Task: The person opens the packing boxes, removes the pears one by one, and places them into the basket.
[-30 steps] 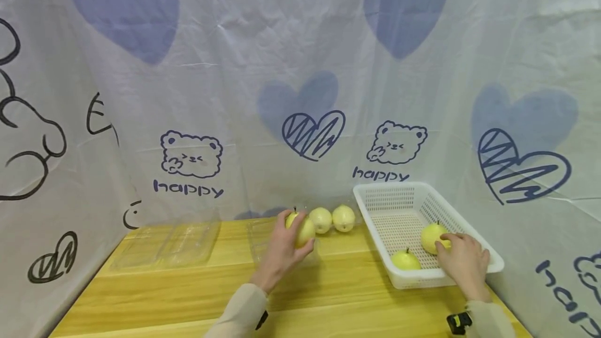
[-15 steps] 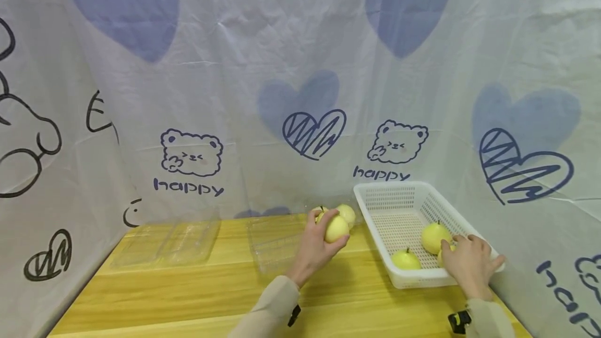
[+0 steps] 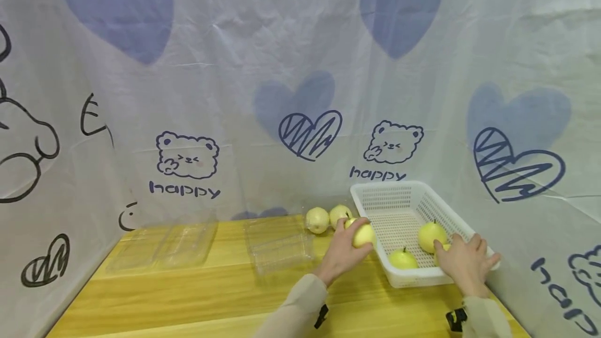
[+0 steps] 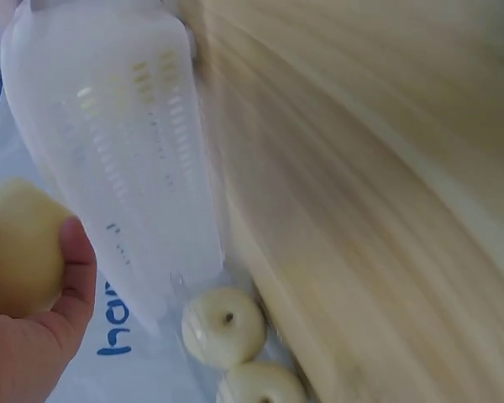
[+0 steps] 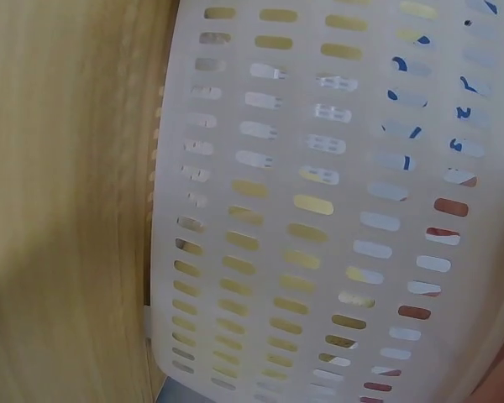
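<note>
My left hand [image 3: 340, 254] grips a yellow pear [image 3: 363, 234] with its stem up, just left of the white basket [image 3: 393, 275]. In the left wrist view, thumb and fingers curl round this pear [image 4: 21, 252]. My right hand [image 3: 465, 265] reaches into the basket's front right corner, its thumb and fingers about a pear [image 3: 443, 249] that they mostly hide. Behind it lies another pear [image 3: 431, 237], and one more pear [image 3: 403, 259] sits by the front wall. The right wrist view shows the slotted basket wall [image 5: 319, 243], with the hand only glimpsed through it.
Two pears [image 3: 317, 220] sit in clear plastic left of the basket. A clear plastic container [image 3: 279, 249] lies beside them, and further clear containers [image 3: 164, 244] lie at the left. A patterned curtain [image 3: 253, 67] encloses the back and sides of the wooden table [image 3: 188, 296].
My left hand has carried its pear rightward, from over the clear container to the basket's left rim. The right hand stays in the basket, shifted slightly onto the front right pear.
</note>
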`<state>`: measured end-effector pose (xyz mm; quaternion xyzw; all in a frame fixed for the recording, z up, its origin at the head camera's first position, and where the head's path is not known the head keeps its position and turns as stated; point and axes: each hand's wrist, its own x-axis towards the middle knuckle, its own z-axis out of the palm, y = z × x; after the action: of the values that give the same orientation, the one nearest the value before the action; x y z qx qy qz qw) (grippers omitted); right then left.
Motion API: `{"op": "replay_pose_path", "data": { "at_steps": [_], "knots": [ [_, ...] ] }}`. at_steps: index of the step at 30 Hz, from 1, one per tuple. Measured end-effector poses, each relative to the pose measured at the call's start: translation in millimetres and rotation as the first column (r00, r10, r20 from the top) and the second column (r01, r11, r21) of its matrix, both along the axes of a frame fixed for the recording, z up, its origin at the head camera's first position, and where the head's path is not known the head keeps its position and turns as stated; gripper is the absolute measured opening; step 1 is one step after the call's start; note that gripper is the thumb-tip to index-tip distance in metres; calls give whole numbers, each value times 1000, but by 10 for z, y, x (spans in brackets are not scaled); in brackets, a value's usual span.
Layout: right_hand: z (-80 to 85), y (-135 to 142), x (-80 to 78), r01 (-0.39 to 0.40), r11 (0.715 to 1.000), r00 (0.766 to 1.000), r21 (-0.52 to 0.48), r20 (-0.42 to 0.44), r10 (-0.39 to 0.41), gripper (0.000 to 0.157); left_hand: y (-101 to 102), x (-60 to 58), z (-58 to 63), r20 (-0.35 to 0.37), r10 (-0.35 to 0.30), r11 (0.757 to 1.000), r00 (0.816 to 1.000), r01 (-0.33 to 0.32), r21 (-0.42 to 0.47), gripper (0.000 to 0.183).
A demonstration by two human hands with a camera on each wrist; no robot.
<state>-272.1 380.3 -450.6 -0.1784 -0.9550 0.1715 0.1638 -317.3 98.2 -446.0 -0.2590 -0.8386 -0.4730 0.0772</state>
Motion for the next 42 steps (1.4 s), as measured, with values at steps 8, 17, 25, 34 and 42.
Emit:
{"op": "replay_pose_path", "data": {
  "at_steps": [8,17,25,34,42],
  "knots": [
    [34,30,0,14,1000,998,6,60,-14,68,270,-23,60,-93,-34,999,995,34,0,53],
    [41,30,-13,12,1000,995,7,94,-13,72,568,-82,109,-349,-42,954,936,-66,-293,57],
    [16,30,-11,11,1000,998,21,67,-12,70,811,-178,170,-378,-93,839,921,-132,-528,47],
    [-21,13,4,25,999,996,20,89,-26,73,1002,-230,109,-276,-81,718,958,-136,-683,41],
    [5,-20,-17,9,1000,995,10,102,-10,72,1084,-315,93,-232,-75,593,970,-144,-792,38]
  ]
}}
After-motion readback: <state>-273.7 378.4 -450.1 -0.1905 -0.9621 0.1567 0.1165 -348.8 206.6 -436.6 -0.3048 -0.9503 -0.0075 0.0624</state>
